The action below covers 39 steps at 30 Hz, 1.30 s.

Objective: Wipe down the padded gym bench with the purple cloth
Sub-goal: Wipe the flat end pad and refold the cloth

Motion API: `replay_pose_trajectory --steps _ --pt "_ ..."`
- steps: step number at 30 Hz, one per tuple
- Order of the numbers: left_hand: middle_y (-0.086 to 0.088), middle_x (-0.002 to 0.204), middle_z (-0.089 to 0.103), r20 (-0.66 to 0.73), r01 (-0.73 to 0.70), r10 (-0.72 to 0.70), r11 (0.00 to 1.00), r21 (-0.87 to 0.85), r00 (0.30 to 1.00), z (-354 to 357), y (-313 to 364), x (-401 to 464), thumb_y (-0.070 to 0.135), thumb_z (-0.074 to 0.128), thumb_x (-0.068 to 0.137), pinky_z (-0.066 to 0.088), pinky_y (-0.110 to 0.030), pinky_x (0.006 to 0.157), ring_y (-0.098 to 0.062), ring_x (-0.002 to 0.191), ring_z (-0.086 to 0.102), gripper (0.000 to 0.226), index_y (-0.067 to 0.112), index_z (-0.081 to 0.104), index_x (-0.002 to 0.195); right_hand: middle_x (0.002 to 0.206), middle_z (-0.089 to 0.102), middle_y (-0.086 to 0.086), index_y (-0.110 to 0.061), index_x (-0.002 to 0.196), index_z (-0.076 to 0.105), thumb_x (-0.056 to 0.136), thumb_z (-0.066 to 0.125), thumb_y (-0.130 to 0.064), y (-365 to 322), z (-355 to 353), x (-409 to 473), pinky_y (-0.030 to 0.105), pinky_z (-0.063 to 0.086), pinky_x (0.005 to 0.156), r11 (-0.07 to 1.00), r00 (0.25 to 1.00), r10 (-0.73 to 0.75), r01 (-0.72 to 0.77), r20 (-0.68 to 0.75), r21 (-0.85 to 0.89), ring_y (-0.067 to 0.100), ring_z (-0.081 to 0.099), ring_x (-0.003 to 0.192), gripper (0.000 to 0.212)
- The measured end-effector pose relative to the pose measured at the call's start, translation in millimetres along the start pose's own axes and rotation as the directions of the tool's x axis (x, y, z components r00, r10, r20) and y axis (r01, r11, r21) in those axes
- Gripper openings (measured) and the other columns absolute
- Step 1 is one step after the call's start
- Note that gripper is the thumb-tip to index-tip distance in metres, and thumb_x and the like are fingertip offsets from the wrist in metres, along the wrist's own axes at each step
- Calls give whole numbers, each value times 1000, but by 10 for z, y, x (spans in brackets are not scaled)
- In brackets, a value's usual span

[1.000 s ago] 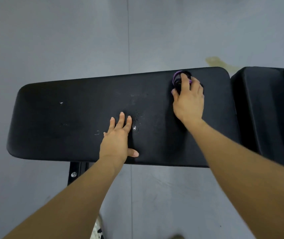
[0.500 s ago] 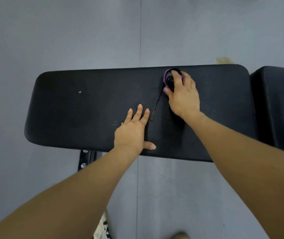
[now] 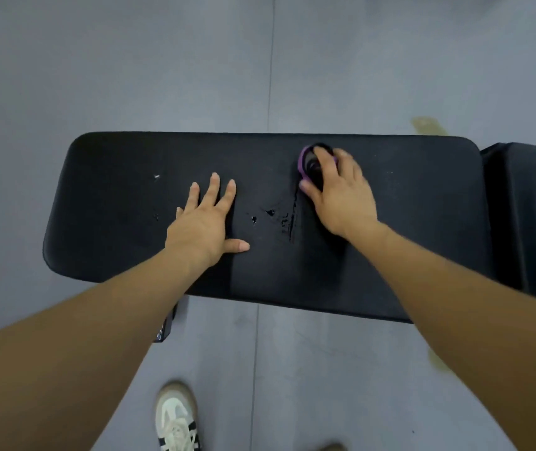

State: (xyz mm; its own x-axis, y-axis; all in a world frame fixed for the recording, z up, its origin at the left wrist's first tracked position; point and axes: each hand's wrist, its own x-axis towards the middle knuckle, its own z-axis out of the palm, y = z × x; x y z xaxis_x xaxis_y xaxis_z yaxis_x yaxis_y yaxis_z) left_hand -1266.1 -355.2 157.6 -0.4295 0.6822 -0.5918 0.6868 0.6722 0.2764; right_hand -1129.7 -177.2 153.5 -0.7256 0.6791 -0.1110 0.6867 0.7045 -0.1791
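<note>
the padded gym bench (image 3: 123, 206) is the landmark here, a long black pad lying crosswise below the head camera on a grey floor (image 3: 97, 60). a second black pad (image 3: 530, 216) sits just off its right end, with a narrow gap between the two. a pale stain (image 3: 427, 126) marks the floor just beyond the bench's far right corner, and a white shoe (image 3: 175, 418) stands on the floor on the near side of the bench.

the left hand (image 3: 204, 222) lies flat on the bench near its middle, fingers straight and spread, thumb out to the side, gripping nothing; it looks like a brace. the right hand (image 3: 338, 190) is right of the bench's middle, towards the far edge, fingers curved down over the purple cloth (image 3: 302, 162), which is bunched small and mostly hidden under the fingers. whether the fingers clamp the cloth or only press it to the pad cannot be told for sure, though they do curl over it.

between the hands, on the bench top, a thin dark line (image 3: 293, 219) runs from the cloth towards the near edge, with small dark flecks (image 3: 269, 212) beside it; tear or wet streak, i cannot tell.

judged from this, the wiping itself is in hand, on the right half of the bench. the next move calls for steady downward pressure and a stroke carried along the pad, likely towards the left end, with the left hand lifted clear of the path.
</note>
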Motion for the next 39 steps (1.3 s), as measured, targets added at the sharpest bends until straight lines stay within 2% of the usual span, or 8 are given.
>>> replay_pose_trajectory --steps 6,13,19,21,26,29,35,39 --pt "0 158 -11 7 30 -31 999 19 1000 -52 70 92 48 76 68 29 -53 111 -33 145 -4 115 24 -1 150 147 31 19 -15 144 31 95 46 -39 -85 92 37 44 23 111 996 992 82 -80 -100 27 36 29 135 56" --pt "-5 158 -13 52 57 -56 998 -11 997 -83 145 123 37 78 69 28 -55 111 -39 144 -7 116 19 -2 151 137 46 15 -13 136 43 91 45 -43 29 70 -520 46 37 104 975 975 -221 220 -30 -23 36 43 127 55" --pt "-3 158 -14 24 31 -31 999 8 999 -21 100 141 41 76 71 31 -54 110 -38 144 -7 115 20 -4 150 151 23 16 -15 148 21 97 41 -39 152 -70 464 40 18 113 963 953 269 -262 -141 70 34 24 136 59" --pt "-4 158 -14 25 29 -30 999 13 999 -14 92 139 42 76 71 31 -54 110 -38 144 -7 115 20 -5 150 148 28 18 -14 146 27 98 42 -35 -66 33 356 44 23 110 952 933 304 -292 -193 87 35 28 135 55" --pt "-4 157 -17 59 37 -37 999 -8 998 -56 97 118 38 75 73 25 -55 112 -37 144 -9 114 21 -6 150 134 49 17 -17 136 44 86 61 -31 -548 290 -597 49 41 99 993 992 -99 104 -85 62 37 48 122 55" --pt "-4 157 -18 54 29 -28 999 -17 998 -82 116 107 38 75 73 25 -55 112 -37 144 -10 113 21 -6 150 134 51 12 -19 136 44 88 50 -41 -316 183 -596 45 47 97 958 959 -282 281 4 51 32 51 121 52" --pt "-4 157 -16 30 10 -10 1000 8 999 -47 91 122 42 74 73 27 -54 112 -38 144 -8 113 21 -5 151 152 23 14 -19 147 25 96 45 -39 161 -75 216 40 20 112 951 953 287 -271 -97 149 31 22 138 58" --pt "-3 157 -17 38 15 -14 1000 -8 999 -37 87 117 40 75 73 25 -54 112 -37 144 -10 114 21 -6 150 142 38 22 -15 140 40 93 52 -30 -345 180 -103 48 30 107 978 958 199 -179 -207 109 40 36 130 51"
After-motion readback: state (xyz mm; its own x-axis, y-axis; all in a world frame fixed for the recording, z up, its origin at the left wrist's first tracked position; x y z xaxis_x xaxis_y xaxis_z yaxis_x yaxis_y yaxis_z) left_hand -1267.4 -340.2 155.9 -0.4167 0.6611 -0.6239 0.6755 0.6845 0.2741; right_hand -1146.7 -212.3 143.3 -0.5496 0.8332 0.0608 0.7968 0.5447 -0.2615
